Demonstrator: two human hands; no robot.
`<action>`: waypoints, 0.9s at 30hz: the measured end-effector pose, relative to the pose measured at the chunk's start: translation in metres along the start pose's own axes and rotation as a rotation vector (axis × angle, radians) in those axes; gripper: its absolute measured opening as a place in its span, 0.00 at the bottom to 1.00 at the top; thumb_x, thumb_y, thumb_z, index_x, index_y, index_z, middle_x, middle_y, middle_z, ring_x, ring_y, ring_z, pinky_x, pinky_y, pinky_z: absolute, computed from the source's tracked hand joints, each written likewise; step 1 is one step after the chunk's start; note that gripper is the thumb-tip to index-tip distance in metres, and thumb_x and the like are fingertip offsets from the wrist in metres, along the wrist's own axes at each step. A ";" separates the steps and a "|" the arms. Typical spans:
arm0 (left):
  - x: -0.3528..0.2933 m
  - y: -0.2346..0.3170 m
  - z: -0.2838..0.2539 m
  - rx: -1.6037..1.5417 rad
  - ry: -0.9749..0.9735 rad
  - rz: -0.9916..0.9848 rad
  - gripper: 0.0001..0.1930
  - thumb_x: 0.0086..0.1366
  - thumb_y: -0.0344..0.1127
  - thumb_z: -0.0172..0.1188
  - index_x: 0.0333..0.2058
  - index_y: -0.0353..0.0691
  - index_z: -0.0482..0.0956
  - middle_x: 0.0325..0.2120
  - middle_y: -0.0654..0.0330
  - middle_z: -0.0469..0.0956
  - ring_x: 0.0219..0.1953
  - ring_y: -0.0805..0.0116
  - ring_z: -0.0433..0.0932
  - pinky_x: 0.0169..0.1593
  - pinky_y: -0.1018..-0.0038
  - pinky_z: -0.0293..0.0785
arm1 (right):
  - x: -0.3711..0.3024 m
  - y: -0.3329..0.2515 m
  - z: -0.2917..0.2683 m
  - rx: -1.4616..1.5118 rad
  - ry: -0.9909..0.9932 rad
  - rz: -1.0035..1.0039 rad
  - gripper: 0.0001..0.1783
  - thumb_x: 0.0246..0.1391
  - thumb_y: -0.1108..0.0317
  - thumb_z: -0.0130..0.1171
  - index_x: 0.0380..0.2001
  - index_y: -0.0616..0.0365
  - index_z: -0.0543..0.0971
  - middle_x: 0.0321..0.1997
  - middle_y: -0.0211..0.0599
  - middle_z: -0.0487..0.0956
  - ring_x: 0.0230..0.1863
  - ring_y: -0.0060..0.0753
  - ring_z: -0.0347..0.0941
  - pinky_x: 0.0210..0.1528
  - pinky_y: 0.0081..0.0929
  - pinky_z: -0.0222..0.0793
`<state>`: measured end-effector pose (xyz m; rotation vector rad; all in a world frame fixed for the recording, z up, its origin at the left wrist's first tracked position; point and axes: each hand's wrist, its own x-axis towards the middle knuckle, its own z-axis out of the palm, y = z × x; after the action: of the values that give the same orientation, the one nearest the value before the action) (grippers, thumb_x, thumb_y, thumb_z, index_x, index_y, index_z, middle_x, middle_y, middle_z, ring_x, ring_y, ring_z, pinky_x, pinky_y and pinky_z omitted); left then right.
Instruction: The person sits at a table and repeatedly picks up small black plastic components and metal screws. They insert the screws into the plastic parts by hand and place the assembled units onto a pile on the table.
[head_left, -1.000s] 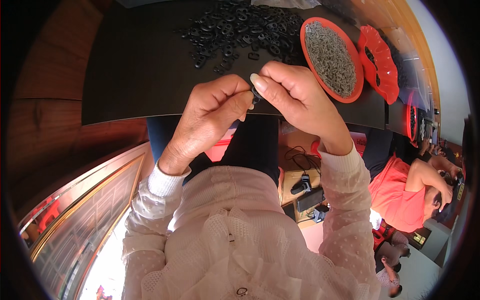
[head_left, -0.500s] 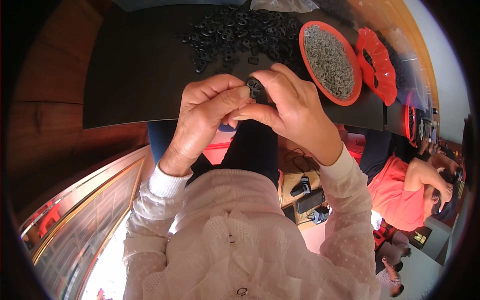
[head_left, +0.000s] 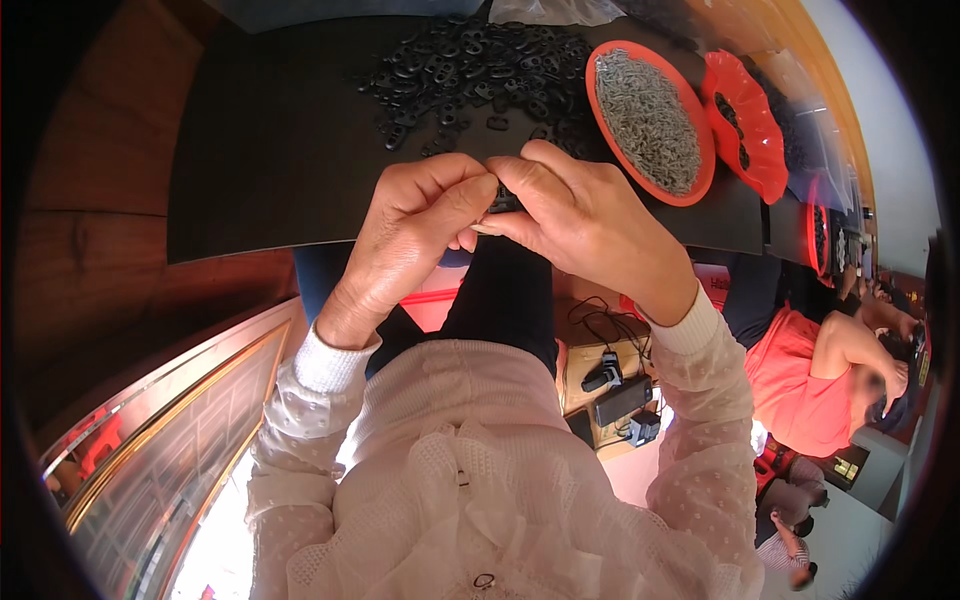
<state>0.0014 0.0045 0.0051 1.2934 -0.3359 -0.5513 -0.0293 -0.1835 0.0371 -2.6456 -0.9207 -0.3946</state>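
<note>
Between my two hands is a small black plastic cord-lock piece (head_left: 506,197), mostly covered by my fingers. My left hand (head_left: 425,210) pinches its left side with thumb and forefinger. On the other side, my right hand (head_left: 575,205) is closed over it, thumb below and forefinger above. Both hands meet just over the front edge of the dark table (head_left: 260,170). Beyond them lies a loose heap of similar black plastic pieces (head_left: 480,70), some with two round holes. To the right stands an orange-red bowl (head_left: 598,95) full of small metal springs (head_left: 650,120).
A wavy-rimmed red dish (head_left: 765,130) with dark pieces stands right of the bowl, and another red container (head_left: 817,240) lies farther right. Clear plastic bags (head_left: 555,10) are at the back. Black devices and cables (head_left: 620,400) sit below the table. A co-worker in an orange shirt (head_left: 795,385) sits at right.
My right fingers have closed down over the black piece, covering its holed face, which showed before. The right forearm has shifted slightly right. The left hand stays nearly in place.
</note>
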 end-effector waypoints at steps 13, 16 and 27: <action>-0.001 0.005 0.000 0.079 -0.043 -0.012 0.11 0.65 0.33 0.49 0.24 0.35 0.72 0.19 0.67 0.68 0.21 0.81 0.63 0.26 0.82 0.60 | -0.001 0.000 -0.001 -0.038 -0.014 -0.001 0.19 0.46 0.55 0.65 0.28 0.56 0.70 0.26 0.30 0.70 0.24 0.31 0.72 0.20 0.26 0.67; 0.000 0.007 -0.001 0.124 -0.080 -0.013 0.12 0.64 0.33 0.47 0.23 0.35 0.70 0.18 0.66 0.66 0.21 0.80 0.62 0.26 0.80 0.60 | -0.001 0.000 0.000 -0.018 -0.015 -0.012 0.19 0.46 0.55 0.65 0.27 0.56 0.69 0.26 0.30 0.69 0.24 0.31 0.72 0.20 0.26 0.67; -0.001 0.007 -0.004 0.017 -0.095 -0.105 0.12 0.64 0.35 0.47 0.23 0.37 0.70 0.18 0.67 0.65 0.20 0.81 0.60 0.23 0.81 0.54 | 0.002 0.000 0.003 -0.034 0.020 -0.056 0.23 0.46 0.52 0.65 0.25 0.57 0.65 0.24 0.32 0.68 0.23 0.33 0.72 0.20 0.27 0.66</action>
<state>0.0043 0.0091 0.0110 1.3092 -0.3535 -0.7024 -0.0274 -0.1813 0.0349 -2.6461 -0.9922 -0.4530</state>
